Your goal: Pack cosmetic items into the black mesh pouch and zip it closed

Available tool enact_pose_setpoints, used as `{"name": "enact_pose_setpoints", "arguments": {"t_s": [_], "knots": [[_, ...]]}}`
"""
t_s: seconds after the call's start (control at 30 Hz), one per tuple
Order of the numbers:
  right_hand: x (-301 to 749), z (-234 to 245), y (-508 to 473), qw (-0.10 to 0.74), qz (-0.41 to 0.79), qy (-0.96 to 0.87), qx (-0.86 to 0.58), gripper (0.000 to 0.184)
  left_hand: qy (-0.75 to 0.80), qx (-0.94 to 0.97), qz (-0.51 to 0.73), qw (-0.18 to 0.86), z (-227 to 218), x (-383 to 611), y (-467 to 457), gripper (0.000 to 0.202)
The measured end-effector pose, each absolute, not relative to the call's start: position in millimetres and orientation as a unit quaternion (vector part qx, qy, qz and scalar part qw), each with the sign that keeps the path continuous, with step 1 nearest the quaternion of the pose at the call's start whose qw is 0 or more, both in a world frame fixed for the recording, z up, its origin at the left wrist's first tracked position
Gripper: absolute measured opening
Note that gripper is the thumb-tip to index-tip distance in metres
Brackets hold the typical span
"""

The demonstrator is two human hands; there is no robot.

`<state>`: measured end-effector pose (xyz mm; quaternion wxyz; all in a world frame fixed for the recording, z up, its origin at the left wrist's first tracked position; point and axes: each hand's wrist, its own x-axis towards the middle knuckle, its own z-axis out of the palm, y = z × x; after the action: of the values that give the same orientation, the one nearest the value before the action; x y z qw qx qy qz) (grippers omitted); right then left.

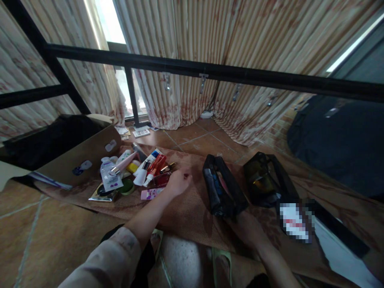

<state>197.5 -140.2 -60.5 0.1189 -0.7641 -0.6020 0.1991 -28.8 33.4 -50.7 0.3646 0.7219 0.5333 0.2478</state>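
My left hand (179, 184) is closed over the brown cloth, its fingers curled; a small dark red bit shows at the fingertips, too small to name. Beside it lies a pile of toiletries: a red tube (156, 165), a pink tube with purple print (150, 194), a dark red flat item (162, 180) and a white pouch with purple spots (110, 176). My right hand (244, 229) grips the near end of an open black mesh bag (232, 192), its fingertips hidden by the bag. Blue and pink items show inside the bag.
A second black mesh bag (264, 180) with something yellowish inside stands to the right. At the left is a cardboard box (87, 156) with black material in it. A dark metal bar (186, 68) crosses in front of the curtains (192, 32). White sheets (345, 248) lie at the right.
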Motion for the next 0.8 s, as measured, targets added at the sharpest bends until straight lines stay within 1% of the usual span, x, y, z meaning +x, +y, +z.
{"name": "enact_pose_setpoints", "arguments": {"t_s": [0.1,0.17,0.27,0.37,0.5,0.63,0.8], "knots": [[196,-58,-140,0.101,0.205,-0.594,-0.772,0.037,0.520,0.683,0.312,0.407,-64,1,65,0.052],[194,-55,-141,0.080,0.213,-0.581,-0.781,0.035,0.496,0.660,0.348,0.444,-72,24,84,0.062],[192,-50,-140,0.071,0.233,-0.572,-0.783,0.028,0.445,0.631,0.384,0.506,-83,54,100,0.068],[190,-48,-137,0.053,0.237,-0.559,-0.793,0.024,0.389,0.613,0.382,0.571,-92,69,99,0.065],[191,-48,-133,0.040,0.234,-0.551,-0.800,0.022,0.351,0.620,0.333,0.618,-95,65,88,0.052],[194,-52,-132,0.038,0.219,-0.530,-0.818,0.024,0.366,0.646,0.297,0.601,-87,52,84,0.040],[208,-52,-128,0.065,0.186,-0.474,-0.858,0.031,0.426,0.685,0.256,0.532,-72,15,66,0.027]]}}
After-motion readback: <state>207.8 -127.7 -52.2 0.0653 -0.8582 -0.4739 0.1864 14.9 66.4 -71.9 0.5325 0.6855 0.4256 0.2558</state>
